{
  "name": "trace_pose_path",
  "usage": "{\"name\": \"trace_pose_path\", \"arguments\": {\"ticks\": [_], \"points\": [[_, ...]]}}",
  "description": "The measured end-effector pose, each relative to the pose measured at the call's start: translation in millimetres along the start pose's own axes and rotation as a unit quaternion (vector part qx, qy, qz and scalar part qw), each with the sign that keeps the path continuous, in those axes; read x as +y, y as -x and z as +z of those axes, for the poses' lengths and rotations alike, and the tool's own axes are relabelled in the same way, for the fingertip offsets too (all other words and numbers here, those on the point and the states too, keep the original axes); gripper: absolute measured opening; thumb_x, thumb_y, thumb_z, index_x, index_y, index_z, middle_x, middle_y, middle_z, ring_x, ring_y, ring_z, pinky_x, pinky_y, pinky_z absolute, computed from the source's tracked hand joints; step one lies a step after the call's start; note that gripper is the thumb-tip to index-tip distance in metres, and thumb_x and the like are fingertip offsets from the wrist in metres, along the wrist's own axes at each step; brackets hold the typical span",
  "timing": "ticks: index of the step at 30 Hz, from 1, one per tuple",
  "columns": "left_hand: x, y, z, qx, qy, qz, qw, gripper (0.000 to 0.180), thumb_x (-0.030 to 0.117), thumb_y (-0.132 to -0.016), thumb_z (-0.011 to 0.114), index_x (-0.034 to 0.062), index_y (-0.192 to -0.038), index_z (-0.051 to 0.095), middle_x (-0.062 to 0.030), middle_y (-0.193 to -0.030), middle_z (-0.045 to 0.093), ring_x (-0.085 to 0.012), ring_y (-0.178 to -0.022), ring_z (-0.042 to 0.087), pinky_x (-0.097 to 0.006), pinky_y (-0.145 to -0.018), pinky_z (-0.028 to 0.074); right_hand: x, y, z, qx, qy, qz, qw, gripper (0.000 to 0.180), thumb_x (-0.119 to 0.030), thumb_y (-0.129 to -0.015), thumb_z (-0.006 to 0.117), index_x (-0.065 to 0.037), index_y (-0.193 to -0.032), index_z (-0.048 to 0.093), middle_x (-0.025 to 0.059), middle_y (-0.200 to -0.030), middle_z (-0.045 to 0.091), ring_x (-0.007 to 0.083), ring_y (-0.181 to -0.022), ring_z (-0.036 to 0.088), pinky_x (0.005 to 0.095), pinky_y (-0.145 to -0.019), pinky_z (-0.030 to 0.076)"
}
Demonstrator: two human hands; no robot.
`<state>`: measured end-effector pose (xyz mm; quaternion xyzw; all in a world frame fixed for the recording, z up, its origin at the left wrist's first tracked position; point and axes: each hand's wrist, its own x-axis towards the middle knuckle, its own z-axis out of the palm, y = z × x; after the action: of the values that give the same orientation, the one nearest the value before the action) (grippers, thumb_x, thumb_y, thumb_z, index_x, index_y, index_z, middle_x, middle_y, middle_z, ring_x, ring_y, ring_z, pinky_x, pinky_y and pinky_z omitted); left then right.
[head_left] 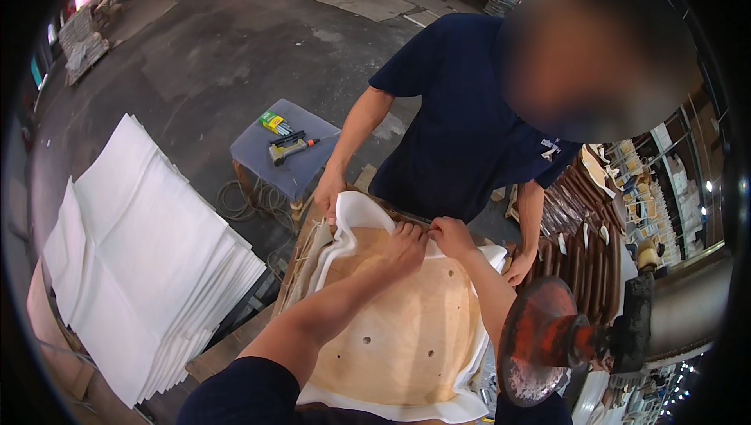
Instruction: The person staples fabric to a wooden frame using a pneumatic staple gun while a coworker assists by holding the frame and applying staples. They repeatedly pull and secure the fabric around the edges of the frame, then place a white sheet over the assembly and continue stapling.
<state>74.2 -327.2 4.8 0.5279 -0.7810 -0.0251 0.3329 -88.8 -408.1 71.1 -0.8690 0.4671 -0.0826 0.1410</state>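
A pale wooden panel [391, 319] with several drilled holes lies in front of me, with white foam padding [361, 212] folded up around its rim. My left hand [408, 246] is closed on the padding's far edge, knuckles up. Right beside it, my right hand [451, 235] pinches the same edge, its fingertips partly hidden. Across from me stands a co-worker in a dark blue T-shirt [446, 112]. One of the co-worker's hands [332, 194] touches the padding's far left corner, and the other [520, 266] is near the far right corner.
At left leans a tall stack of white padding sheets [149, 245]. A blue-topped stool [270, 139] holds a staple gun [291, 146] and a green-yellow box [274, 123]. A worn red-and-black metal disc [540, 339] on a machine juts in close at right, before stacked brown covers [579, 261].
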Motion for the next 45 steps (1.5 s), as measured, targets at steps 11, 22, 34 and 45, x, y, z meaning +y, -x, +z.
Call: {"name": "trace_pose_path", "arguments": {"ticks": [11, 22, 34, 45], "points": [[8, -2, -19, -0.008, 0.036, -0.032, 0.999, 0.030, 0.018, -0.092, 0.072, 0.0014, -0.116, 0.079, -0.0144, -0.115, 0.066, -0.0355, -0.115, 0.062, -0.050, -0.103, 0.049, -3, 25, -2, 0.122, -0.100, -0.025, 0.987, 0.008, -0.006, -0.095, 0.078, -0.002, -0.099, 0.071, 0.0187, -0.095, 0.072, 0.0435, -0.089, 0.072, 0.0503, -0.077, 0.055], [3, -17, 0, 0.031, 0.066, -0.055, 0.996, 0.022, 0.020, -0.093, 0.074, 0.0065, -0.110, 0.075, -0.0155, -0.107, 0.073, -0.0377, -0.108, 0.066, -0.053, -0.103, 0.050, 14, -8, -10, -0.025, -0.092, 0.020, 0.995, 0.018, -0.018, -0.104, 0.073, -0.004, -0.112, 0.080, 0.0193, -0.107, 0.081, 0.0381, -0.098, 0.078, 0.0444, -0.086, 0.060], [7, 0, 0, 0.031, 0.067, -0.029, 0.997, 0.014, 0.020, -0.092, 0.075, 0.0097, -0.101, 0.075, -0.0115, -0.097, 0.072, -0.0322, -0.099, 0.068, -0.049, -0.099, 0.052, 3, -10, 11, 0.037, -0.101, 0.117, 0.987, 0.021, -0.023, -0.101, 0.077, -0.003, -0.104, 0.082, 0.0198, -0.097, 0.080, 0.0378, -0.090, 0.078, 0.0461, -0.080, 0.058], [7, -3, -1, 0.032, 0.087, -0.011, 0.996, 0.016, 0.018, -0.090, 0.076, 0.0094, -0.103, 0.075, -0.0110, -0.095, 0.068, -0.0332, -0.099, 0.065, -0.049, -0.095, 0.051, 14, -9, 21, 0.129, -0.088, 0.107, 0.982, 0.019, -0.020, -0.101, 0.077, -0.002, -0.100, 0.082, 0.0197, -0.094, 0.079, 0.0388, -0.088, 0.077, 0.0464, -0.079, 0.058]]}}
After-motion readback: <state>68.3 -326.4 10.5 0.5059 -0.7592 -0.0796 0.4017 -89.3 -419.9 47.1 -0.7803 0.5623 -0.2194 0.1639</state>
